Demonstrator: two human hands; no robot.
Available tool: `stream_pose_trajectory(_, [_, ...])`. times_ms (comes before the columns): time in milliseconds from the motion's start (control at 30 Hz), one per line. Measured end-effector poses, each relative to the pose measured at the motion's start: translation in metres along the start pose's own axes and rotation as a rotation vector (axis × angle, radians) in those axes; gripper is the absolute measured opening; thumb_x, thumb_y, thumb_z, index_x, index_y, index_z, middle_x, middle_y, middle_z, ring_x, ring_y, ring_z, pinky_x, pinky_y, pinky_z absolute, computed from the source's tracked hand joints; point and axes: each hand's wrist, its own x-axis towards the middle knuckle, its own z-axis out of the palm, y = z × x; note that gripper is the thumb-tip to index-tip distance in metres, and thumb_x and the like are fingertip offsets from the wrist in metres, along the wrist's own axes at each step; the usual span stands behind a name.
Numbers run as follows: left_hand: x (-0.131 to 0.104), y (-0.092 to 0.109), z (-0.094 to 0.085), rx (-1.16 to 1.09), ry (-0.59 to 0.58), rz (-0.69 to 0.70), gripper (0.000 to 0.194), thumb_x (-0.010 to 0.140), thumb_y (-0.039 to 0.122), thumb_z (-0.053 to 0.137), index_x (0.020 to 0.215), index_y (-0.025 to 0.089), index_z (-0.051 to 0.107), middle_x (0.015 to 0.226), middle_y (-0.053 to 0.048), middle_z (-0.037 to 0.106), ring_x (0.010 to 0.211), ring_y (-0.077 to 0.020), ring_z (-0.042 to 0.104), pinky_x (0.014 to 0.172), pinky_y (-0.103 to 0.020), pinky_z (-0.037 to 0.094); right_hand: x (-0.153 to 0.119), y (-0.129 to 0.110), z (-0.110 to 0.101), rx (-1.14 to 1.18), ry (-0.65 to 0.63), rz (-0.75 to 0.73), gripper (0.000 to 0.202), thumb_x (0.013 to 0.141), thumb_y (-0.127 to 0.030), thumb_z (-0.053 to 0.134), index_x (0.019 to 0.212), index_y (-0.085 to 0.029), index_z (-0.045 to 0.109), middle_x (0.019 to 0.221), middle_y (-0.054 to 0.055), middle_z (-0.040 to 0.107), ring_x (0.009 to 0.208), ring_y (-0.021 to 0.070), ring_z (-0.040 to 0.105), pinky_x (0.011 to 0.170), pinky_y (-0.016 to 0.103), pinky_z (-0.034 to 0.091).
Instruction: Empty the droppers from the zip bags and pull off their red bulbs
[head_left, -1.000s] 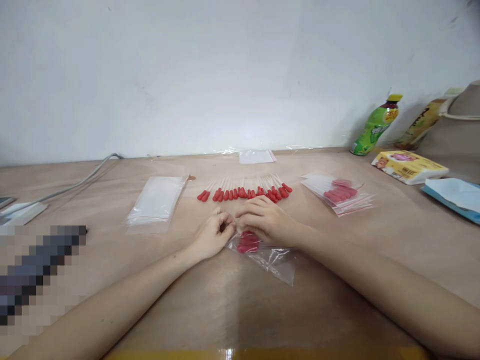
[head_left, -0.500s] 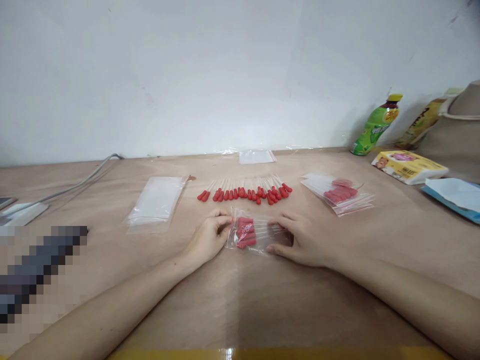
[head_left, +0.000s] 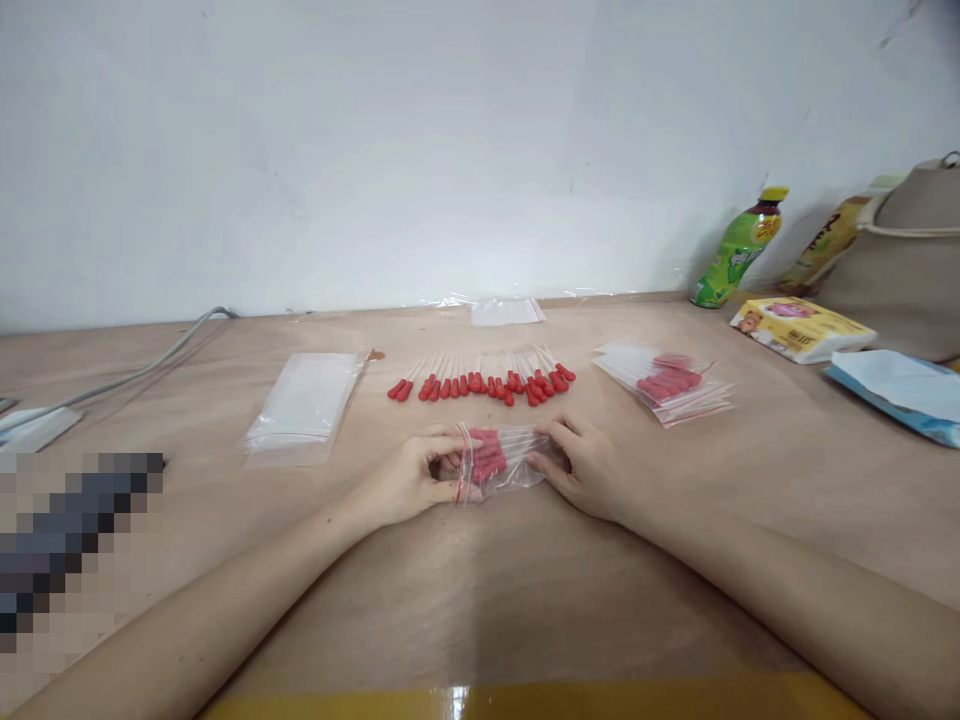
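Observation:
Between my hands is a clear zip bag (head_left: 517, 483) with several droppers (head_left: 491, 455) in it, their red bulbs to the left and thin clear stems to the right. My left hand (head_left: 420, 470) grips the bag's red-lined mouth, with finger and thumb spread along its upper and lower edges. At the other end, my right hand (head_left: 589, 468) pinches the bag near the stem tips. Just beyond lies a row of loose droppers (head_left: 487, 385), bulbs toward me. To their right, filled zip bags (head_left: 667, 385) are piled. A stack of flat zip bags (head_left: 304, 405) lies to the left.
Another flat bag (head_left: 508, 312) lies near the wall. At the right are a green bottle (head_left: 739, 255), a yellow tissue pack (head_left: 802, 328), a blue-white packet (head_left: 900, 390) and a grey-brown bag (head_left: 892, 280). A grey cable (head_left: 172, 350) and a blurred dark object (head_left: 82, 535) are at the left.
My left fingers have spread around the bag's mouth, which stands more upright. My right hand has closed in on the stem end and shifted slightly left. The view has turned slightly right.

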Motion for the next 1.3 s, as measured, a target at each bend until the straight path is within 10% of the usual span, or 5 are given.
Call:
stream_pose_trajectory(233, [-0.002,-0.003,0.009,0.391,0.154,0.275,0.023,0.085,0.019,0.043,0.104,0.017,0.057,0.102,-0.009,0.055,0.091,-0.0169,0.054,0.082,-0.031,0.046,0.002,-0.001,-0.005,0.069,-0.004,-0.04,0.029,0.082,-0.035,0.054,0.103,-0.016,0.055,0.087,0.007,0.057,0.069,0.0147,0.054,0.064,0.028,0.044])
stream_pose_trajectory(500, [0.002,0.004,0.012,0.511,0.085,0.068,0.013,0.076,0.014,0.045,0.088,0.018,0.046,0.089,-0.005,0.051,0.076,-0.0169,0.051,0.068,-0.03,0.045,0.003,-0.003,-0.011,0.103,-0.038,-0.079,0.028,0.082,-0.032,0.053,0.104,-0.016,0.055,0.089,0.007,0.057,0.073,0.0152,0.056,0.066,0.028,0.045])
stream_pose_trajectory(967, [-0.001,0.001,0.008,0.464,0.094,0.21,0.016,0.079,0.01,0.041,0.091,0.018,0.047,0.093,-0.007,0.053,0.083,-0.0168,0.053,0.075,-0.031,0.045,0.007,-0.008,-0.02,0.119,-0.069,-0.043,0.022,0.079,-0.029,0.056,0.097,-0.016,0.058,0.081,0.005,0.056,0.064,0.0126,0.053,0.061,0.025,0.043])
stream_pose_trajectory(1133, [0.002,-0.006,-0.011,0.033,0.22,0.153,0.007,0.077,0.02,0.053,0.081,0.015,0.055,0.09,-0.008,0.058,0.084,-0.0161,0.058,0.074,-0.03,0.049,0.007,-0.008,-0.02,0.131,-0.073,-0.036,0.022,0.08,-0.029,0.056,0.098,-0.016,0.057,0.081,0.005,0.056,0.062,0.0121,0.052,0.06,0.025,0.043])
stream_pose_trajectory(1300, [0.0,-0.011,-0.077,-0.165,0.079,-0.131,0.024,0.065,0.033,0.068,0.083,0.018,0.063,0.084,-0.007,0.068,0.079,-0.0207,0.065,0.074,-0.038,0.053,0.007,-0.008,-0.02,0.127,-0.067,-0.038,0.021,0.08,-0.029,0.055,0.097,-0.017,0.058,0.079,0.003,0.056,0.063,0.0121,0.052,0.06,0.025,0.043])
